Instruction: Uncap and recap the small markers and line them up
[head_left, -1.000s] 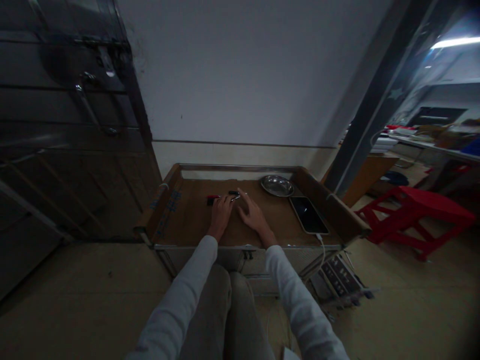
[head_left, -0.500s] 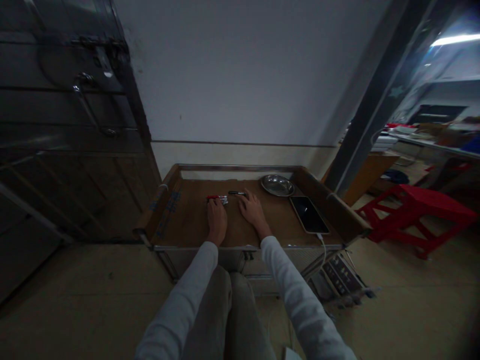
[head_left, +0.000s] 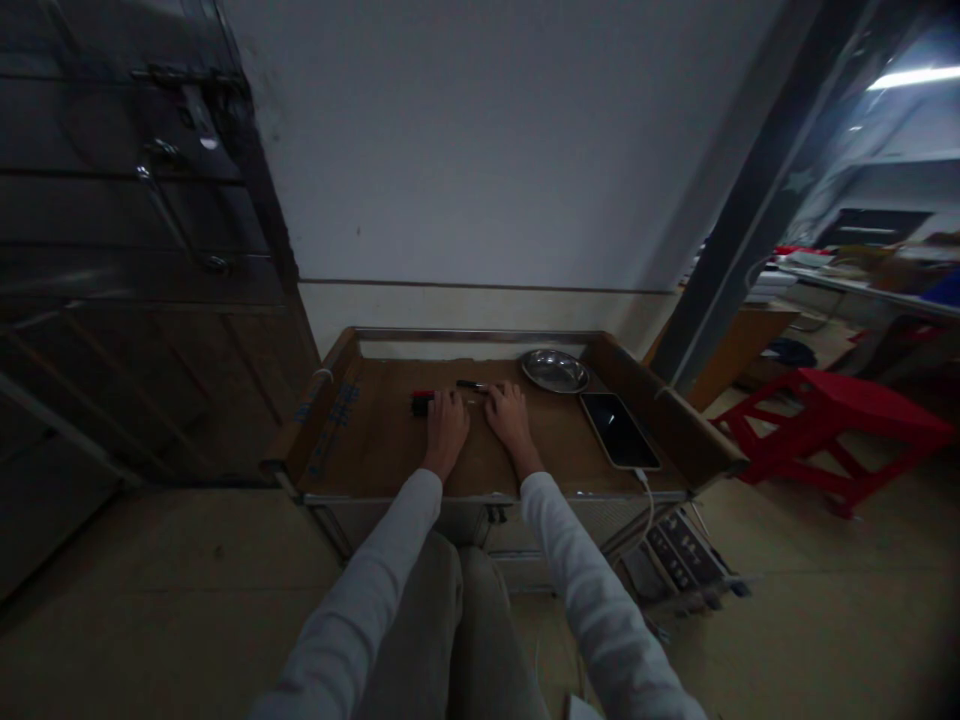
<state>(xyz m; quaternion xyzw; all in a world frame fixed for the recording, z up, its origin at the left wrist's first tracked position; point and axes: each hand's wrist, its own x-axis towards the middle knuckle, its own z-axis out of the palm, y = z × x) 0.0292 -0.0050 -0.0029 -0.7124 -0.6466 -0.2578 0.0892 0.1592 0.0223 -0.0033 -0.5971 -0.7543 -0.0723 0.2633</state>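
Note:
Both my hands rest on a brown tray-like table (head_left: 375, 450) in dim light. My left hand (head_left: 446, 428) lies palm down with its fingers stretched forward, the tips beside a small red and black object (head_left: 421, 401) just to its left. My right hand (head_left: 508, 418) also lies palm down, fingers slightly bent, and its tips reach a thin black pen-like stick (head_left: 470, 385). Neither hand visibly grips anything. White sleeves cover both forearms.
A round metal dish (head_left: 555, 371) sits at the table's back right. A dark phone (head_left: 619, 430) with a white cable lies on the right side. A red stool (head_left: 832, 420) stands to the right, a dark metal door (head_left: 135, 260) to the left.
My left hand drew back from the red object, then slid forward and right again. My right hand pulled back and flattened, then moved forward to the black stick.

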